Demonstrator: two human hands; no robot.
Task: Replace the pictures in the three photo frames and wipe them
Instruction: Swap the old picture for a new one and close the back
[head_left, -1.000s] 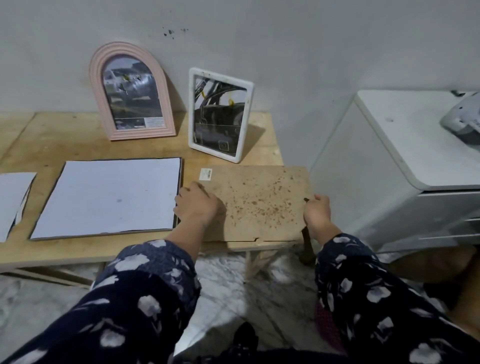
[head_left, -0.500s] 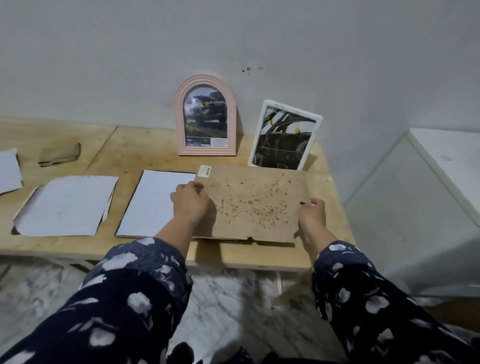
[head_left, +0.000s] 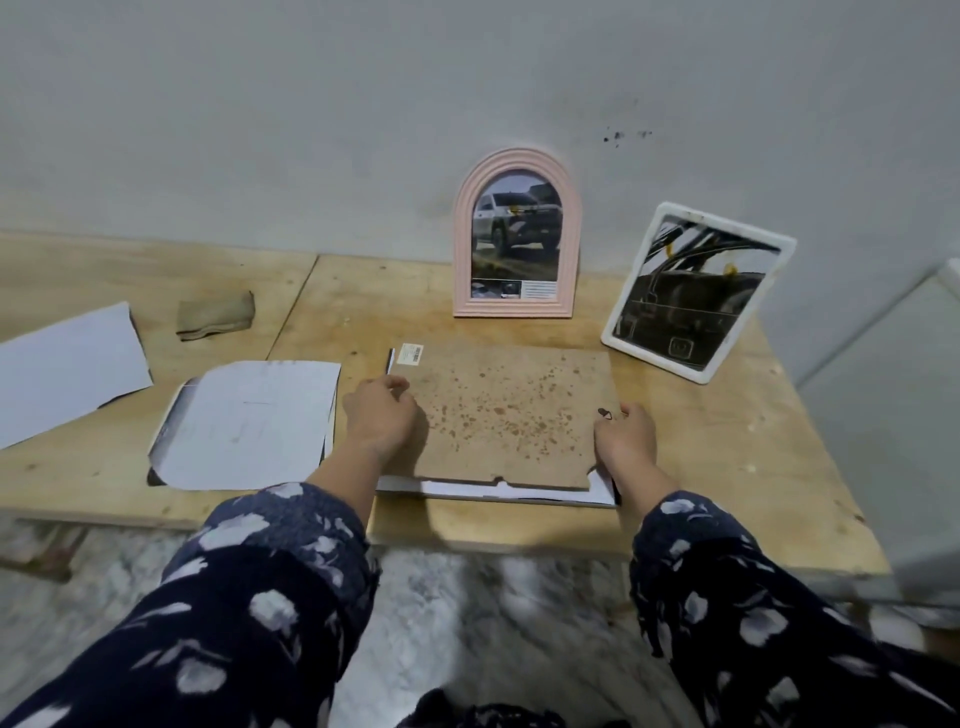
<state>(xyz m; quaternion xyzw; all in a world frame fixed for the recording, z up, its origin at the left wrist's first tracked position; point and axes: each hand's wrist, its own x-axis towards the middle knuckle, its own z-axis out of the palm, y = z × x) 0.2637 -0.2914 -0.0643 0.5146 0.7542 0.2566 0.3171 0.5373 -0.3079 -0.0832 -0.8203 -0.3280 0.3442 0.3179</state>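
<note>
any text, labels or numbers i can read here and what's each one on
None can be read.
White sticker on the far left corner of the brown backing board: dark print, too small and blurred.
White caption box at the bottom of the picture in the pink arched frame: lines of print, too small.
Picture in the white frame: a small square emblem near the bottom, no legible lettering.

Backing board (head_left: 504, 415) covers the frame under both grips; only a white sliver shows below. Left hand (head_left: 382, 415) fingertips curl out of sight. Label (head_left: 410, 355) beyond the left grip unreadable. Paper sheet (head_left: 62, 364) far left, cropped.
</note>
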